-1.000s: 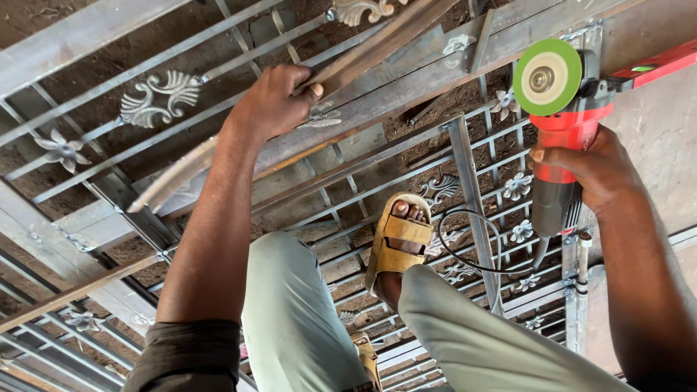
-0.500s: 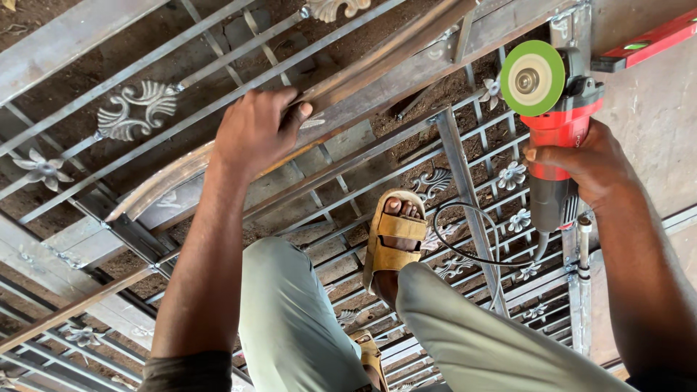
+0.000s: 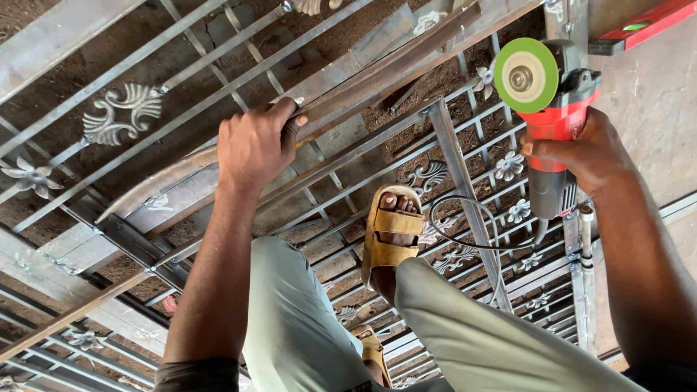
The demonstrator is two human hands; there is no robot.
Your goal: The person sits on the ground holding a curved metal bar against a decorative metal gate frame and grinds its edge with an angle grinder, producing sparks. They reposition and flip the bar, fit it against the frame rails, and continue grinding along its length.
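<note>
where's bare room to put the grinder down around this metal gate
Bare room: the plain grey slab right of the red angle grinder, below the red spirit level. Crowded: the ornate steel grille around the sandalled foot, with the black cord, and the curved steel strip under the left hand.

A metalworking yard or welding workshop is shown: an ornamental steel gate frame [image 3: 465, 181] with scrollwork [image 3: 122, 113] and flower fittings [image 3: 508, 165] is laid flat over bare earth [image 3: 181, 43], while a red angle grinder [image 3: 549, 123] with a green disc and a red spirit level [image 3: 642, 25] are seen at hand
</note>
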